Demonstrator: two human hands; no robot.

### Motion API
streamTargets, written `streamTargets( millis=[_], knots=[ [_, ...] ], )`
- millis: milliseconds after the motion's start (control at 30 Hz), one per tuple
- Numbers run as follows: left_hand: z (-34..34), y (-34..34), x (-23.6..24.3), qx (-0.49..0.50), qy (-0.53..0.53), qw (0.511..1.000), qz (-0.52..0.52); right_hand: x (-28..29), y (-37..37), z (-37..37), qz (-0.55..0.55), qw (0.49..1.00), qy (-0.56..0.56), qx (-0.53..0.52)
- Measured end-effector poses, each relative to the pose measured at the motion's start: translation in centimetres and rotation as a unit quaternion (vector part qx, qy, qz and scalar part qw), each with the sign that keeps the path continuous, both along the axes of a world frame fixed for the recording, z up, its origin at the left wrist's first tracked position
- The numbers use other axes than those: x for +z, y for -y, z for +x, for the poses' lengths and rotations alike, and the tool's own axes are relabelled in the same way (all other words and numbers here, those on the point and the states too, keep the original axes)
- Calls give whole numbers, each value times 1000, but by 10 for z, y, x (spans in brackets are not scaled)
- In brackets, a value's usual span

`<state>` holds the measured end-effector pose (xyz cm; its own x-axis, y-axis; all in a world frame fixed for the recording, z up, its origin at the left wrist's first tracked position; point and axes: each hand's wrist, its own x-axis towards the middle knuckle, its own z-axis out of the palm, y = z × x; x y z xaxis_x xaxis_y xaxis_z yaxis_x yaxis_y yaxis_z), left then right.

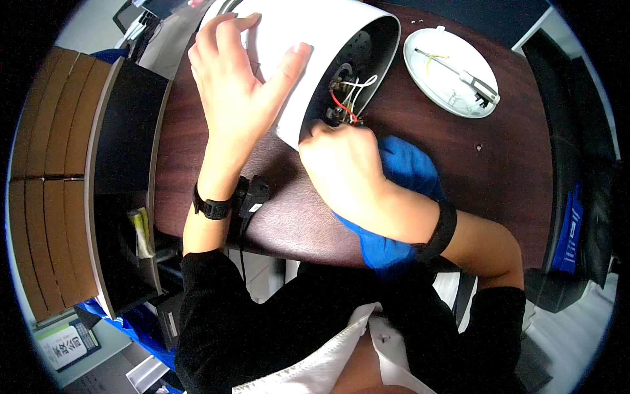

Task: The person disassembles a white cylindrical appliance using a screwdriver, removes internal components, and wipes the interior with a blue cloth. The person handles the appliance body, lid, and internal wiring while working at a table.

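A white rounded appliance housing (315, 33) lies on its side, its open end facing right. Inside the opening, red, white and yellowish wires (344, 105) run among metal parts. My left hand (239, 92) rests on the housing's outer wall, thumb and fingers spread. At the lower rim of the opening, my right hand (344, 167) is closed, knuckles up. Its fingertips and anything between them are hidden. A blue cloth (413, 164) lies partly under my right forearm. To the right, a white oval cover (420, 59) holds a screwdriver (484, 87) with a grey handle.
The dark brown table (512, 177) bears all this. A black box-shaped device with a cable (258, 196) sits beside my left wrist. Cardboard boxes (62, 118) and a black shelf unit (128, 131) stand left of the table. A black bag-like item (558, 289) is at the right edge.
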<state>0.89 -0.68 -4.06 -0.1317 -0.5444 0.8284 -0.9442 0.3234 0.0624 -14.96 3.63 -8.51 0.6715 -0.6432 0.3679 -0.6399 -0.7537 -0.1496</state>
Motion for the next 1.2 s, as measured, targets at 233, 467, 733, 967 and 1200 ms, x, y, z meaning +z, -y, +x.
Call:
streamTargets(
  millis=[233,467,733,967,1200],
  knots=[
    [-5,-2,-4,28,-12,999,-27,3,8,-24,118,986,70,94],
    [-8,-2,-3,37,-23,999,-20,5,4,-21,156,982,103,23],
    [-9,-4,-7,39,-22,998,-36,2,3,-16,159,982,70,69],
    [-16,-11,-1,47,-29,998,-13,27,25,-25,448,857,243,78],
    [-11,-4,-4,41,-25,998,-30,24,25,-37,493,754,404,161]
  ],
)
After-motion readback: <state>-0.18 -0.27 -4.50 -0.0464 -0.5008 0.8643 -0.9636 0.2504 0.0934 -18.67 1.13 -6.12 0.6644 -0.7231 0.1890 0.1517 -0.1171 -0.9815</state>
